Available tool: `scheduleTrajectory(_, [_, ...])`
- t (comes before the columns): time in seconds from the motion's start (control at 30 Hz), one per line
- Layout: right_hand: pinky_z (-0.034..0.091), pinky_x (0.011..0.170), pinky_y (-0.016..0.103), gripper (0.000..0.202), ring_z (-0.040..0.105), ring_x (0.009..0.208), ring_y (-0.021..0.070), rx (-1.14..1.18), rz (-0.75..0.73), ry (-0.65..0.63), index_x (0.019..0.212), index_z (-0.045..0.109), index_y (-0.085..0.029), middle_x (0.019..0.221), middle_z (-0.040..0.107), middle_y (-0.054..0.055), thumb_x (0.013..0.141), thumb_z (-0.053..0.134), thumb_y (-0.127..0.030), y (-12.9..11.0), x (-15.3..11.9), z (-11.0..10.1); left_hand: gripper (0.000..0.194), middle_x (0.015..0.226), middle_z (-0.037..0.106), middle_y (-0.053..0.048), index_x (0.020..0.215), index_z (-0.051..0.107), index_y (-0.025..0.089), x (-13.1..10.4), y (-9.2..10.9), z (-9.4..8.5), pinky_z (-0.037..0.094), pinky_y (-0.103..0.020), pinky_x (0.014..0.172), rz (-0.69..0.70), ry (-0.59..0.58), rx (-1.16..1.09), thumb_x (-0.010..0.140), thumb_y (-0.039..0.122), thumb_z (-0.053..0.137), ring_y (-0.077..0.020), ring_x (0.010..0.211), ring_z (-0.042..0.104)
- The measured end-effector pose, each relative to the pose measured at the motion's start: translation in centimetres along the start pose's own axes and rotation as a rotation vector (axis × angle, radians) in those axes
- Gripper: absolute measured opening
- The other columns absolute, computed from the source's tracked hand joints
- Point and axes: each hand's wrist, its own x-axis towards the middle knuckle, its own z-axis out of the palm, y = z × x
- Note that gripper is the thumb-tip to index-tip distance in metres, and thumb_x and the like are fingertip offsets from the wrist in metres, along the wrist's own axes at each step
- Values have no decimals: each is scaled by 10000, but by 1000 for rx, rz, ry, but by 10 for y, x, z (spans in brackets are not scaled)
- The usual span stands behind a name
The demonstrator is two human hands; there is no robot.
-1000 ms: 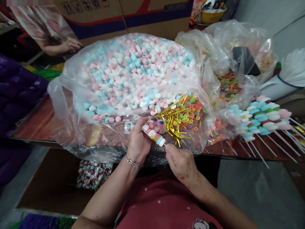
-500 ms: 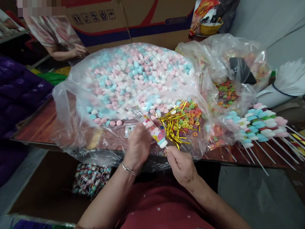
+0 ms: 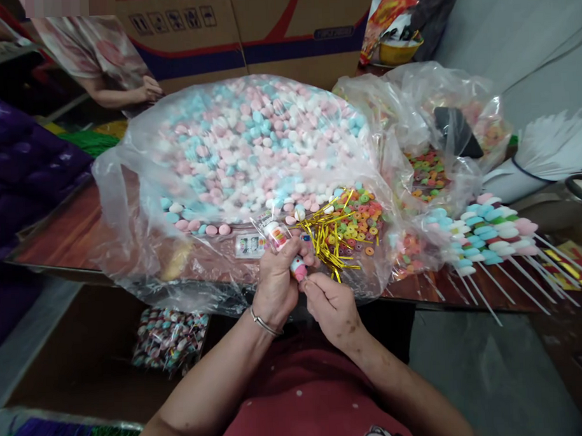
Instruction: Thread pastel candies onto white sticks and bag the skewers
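Gripping a candy skewer (image 3: 286,250), left hand (image 3: 275,279) meets right hand (image 3: 326,304).

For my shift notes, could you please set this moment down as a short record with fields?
Left hand: left hand closed round a wrapped candy skewer
Right hand: right hand pinching the skewer's lower end
Nearest loose items: gold twist ties beside ring candies
Big bag: marshmallow bag, pink, blue, white
Finished pile: skewers lying to the right on the table
Other person: a hand at far left
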Motion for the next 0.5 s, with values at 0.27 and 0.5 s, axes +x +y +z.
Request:
scheduleTrajectory(0.27, [389, 552, 207, 204, 552, 533, 98, -511, -339, 120, 852, 597, -177, 621, 609, -5, 938, 416, -217, 1, -9, -11, 320, 629, 630, 7, 796, 648, 128, 12, 15, -5, 497, -207, 532, 33, 38, 29, 627, 328, 833, -114, 556, 625])
scheduleTrajectory(0.5, [378, 555, 223, 237, 570, 523, 102, -734, -485, 172, 750, 586, -188, 579, 625, -6, 925, 426, -168, 3, -11, -12, 205, 537, 581, 41, 689, 602, 135, 25, 33, -11, 511, -216, 537, 107, 201, 2, 722, 255, 765, -83, 458, 572])
